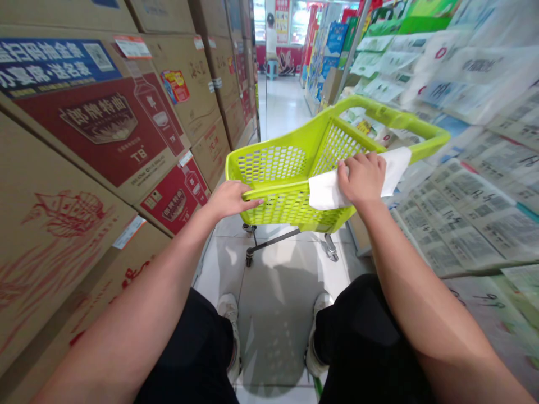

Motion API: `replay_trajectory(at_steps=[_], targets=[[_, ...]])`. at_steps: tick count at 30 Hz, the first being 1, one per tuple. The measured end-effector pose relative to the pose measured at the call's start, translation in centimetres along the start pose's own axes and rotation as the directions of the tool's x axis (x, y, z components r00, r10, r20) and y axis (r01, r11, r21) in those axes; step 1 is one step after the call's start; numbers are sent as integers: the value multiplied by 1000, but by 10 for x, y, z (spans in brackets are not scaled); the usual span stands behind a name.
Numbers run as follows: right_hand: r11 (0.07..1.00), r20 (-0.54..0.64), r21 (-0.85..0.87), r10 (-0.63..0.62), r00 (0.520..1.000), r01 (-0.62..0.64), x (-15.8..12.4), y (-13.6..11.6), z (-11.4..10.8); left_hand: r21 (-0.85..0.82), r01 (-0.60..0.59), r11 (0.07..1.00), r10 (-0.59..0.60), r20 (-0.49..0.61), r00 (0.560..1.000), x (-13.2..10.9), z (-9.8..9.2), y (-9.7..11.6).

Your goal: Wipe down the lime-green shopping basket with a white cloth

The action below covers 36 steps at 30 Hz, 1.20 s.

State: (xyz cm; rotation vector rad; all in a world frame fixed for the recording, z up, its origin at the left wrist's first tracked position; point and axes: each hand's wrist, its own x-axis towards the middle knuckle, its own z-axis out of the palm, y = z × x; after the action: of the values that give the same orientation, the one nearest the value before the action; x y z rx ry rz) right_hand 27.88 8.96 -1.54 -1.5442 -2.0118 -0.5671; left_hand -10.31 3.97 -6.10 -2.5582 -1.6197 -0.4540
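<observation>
Left grip [236, 199] pinches lime-green plastic-mesh cart [314, 150] at near-left corner; right grip [364, 177] clasps thin white cloth [326, 192] over near edge. We'd brace left, press evenly.

A single head-worn view looks forward and down from above and behind the green cart [314, 132], near enough that the wearer's forearms [147, 286] loom large before it. The wide view takes in shoes [229, 314] on the cart's near side, cartons [101, 129] left, packs [455, 213] right and aisle floor [283, 109] beyond.
</observation>
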Motion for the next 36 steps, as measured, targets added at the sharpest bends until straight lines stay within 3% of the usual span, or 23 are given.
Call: replay_trajectory(at_steps=[3,7,9,11,14,17,19,21,24,28,30,32,36], targets=[[998,37,34,-53,998,52,-9,-25,4,-18,-24,1000,24,6,1000,3,4,1],[952,129,173,-277,952,253,-28,-83,5,-13,-31,999,31,12,999,4,4,-1],[934,141,198,-326,935,296,-30,-96,3,-16,-35,999,35,11,999,3,2,-4],[950,169,173,-288,942,260,-25,-88,1,-24,-34,999,35,17,999,1,-1,-7],[994,164,64,-104,981,94,-8,-45,-6,-30,-39,999,40,31,999,-1,-3,-12],[997,34,-36,72,997,-70,4,2,-11,-12,-34,999,34,47,998,0,-2,-14],[994,-31,-54,96,995,-98,5,16,-11,24,-15,1000,14,47,999,1,0,-12],[998,-43,-40,47,998,-49,-2,10,-6,70,4,998,-8,52,999,2,0,-8],[993,18,36,-114,993,113,-18,-29,2,102,31,994,-40,82,996,2,-2,-3],[948,105,156,-297,949,279,-33,-73,3,95,23,995,-31,93,995,1,-4,-4],[950,122,152,-291,949,272,-31,-69,-1,78,2,997,-10,94,996,1,-4,-8],[975,109,102,-208,972,197,-23,-45,-5,53,-11,999,6,94,996,1,-3,-11],[1000,-38,-4,19,999,-19,-8,5,-7,44,-9,999,5,69,998,2,2,-9]])
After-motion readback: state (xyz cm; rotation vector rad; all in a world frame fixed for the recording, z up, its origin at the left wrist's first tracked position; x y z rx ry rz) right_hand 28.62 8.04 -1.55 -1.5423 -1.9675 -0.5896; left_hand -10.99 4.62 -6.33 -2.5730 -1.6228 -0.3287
